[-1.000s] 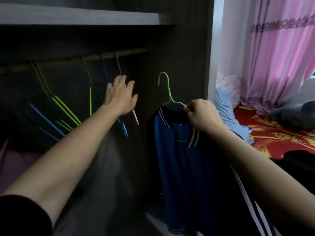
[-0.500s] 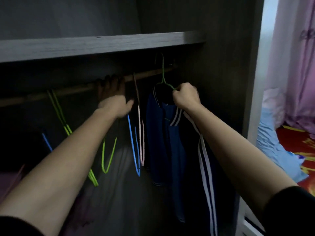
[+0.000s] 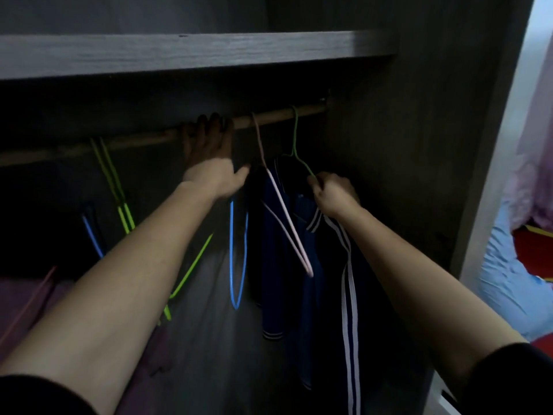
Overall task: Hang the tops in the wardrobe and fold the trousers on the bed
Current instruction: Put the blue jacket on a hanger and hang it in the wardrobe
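Observation:
A dark blue jacket with white striped trim hangs on a green wire hanger. The hanger's hook sits over the wooden rail near the rail's right end inside the wardrobe. My right hand pinches the hanger's right shoulder just above the jacket's collar. My left hand reaches up to the rail further left, its fingers lying straight across the rail in deep shadow. No trousers are in view.
Empty hangers dangle from the rail: a pink hanger against the jacket, a blue hanger, green hangers further left. A grey shelf runs above. The wardrobe's side panel stands right; beyond it lies light blue cloth.
My right hand carried the jacket on its hanger from beside the wardrobe up into it, and the hook now sits over the rail. My left hand moved from the empty hangers onto the rail.

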`<state>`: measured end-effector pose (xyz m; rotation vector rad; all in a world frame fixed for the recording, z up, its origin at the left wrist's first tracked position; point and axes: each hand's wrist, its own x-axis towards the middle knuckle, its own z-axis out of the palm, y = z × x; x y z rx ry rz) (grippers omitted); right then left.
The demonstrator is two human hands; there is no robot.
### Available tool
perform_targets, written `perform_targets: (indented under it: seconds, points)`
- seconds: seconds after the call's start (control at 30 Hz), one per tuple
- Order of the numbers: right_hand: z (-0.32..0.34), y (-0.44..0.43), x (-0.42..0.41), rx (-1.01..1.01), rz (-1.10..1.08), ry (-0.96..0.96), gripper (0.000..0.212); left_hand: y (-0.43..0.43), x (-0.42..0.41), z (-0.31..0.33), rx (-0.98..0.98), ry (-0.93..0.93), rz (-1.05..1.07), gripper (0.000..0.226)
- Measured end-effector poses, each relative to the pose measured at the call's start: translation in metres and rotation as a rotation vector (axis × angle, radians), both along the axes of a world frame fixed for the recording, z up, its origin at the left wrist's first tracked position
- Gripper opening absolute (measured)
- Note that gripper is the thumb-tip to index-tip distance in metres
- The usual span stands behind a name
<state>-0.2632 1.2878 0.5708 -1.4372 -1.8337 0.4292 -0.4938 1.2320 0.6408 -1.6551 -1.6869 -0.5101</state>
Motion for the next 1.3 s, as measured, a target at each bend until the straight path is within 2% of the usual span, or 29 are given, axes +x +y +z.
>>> perform_targets:
  seconds: [0.17, 0.27, 0.37, 0.5, 0.7, 0.83, 1.03, 1.13, 1.3]
  points:
    - [-0.005, -0.032, 0.016, 0.042, -0.028, -0.171, 0.028, -0.016, 0.0, 0.017, -0.095, -0.08, -0.069, 0.08]
    - [0.002, -0.059, 0.03, 0.059, -0.083, -0.215, 0.029, -0.042, 0.005, 0.016, -0.079, -0.148, -0.113, 0.066]
    - [0.004, -0.093, 0.039, 0.209, -0.169, -0.224, 0.028, -0.076, 0.013, -0.006, -0.034, -0.138, -0.122, 0.061]
    - [-0.008, -0.142, 0.047, 0.349, -0.22, -0.196, 0.033, -0.121, 0.014, -0.037, 0.062, -0.066, -0.247, 0.062]
    - [-0.07, -0.229, 0.067, 0.504, -0.281, -0.378, 0.043, -0.183, 0.025, -0.097, 0.146, -0.186, -0.383, 0.06]
    - [-0.121, -0.293, 0.108, 0.472, -0.404, -0.514, 0.053, -0.212, 0.058, -0.151, 0.178, -0.253, -0.509, 0.06]
    - [-0.175, -0.42, 0.204, 0.223, -0.596, -0.709, 0.067, -0.256, 0.156, -0.221, -0.104, -0.341, -0.666, 0.066]
    - [-0.181, -0.488, 0.251, 0.164, -0.733, -0.71, 0.07, -0.285, 0.216, -0.22, -0.162, -0.297, -0.789, 0.069]
    - [-0.18, -0.617, 0.328, 0.052, -0.99, -0.693, 0.075, -0.347, 0.337, -0.193, -0.134, -0.264, -1.046, 0.068]
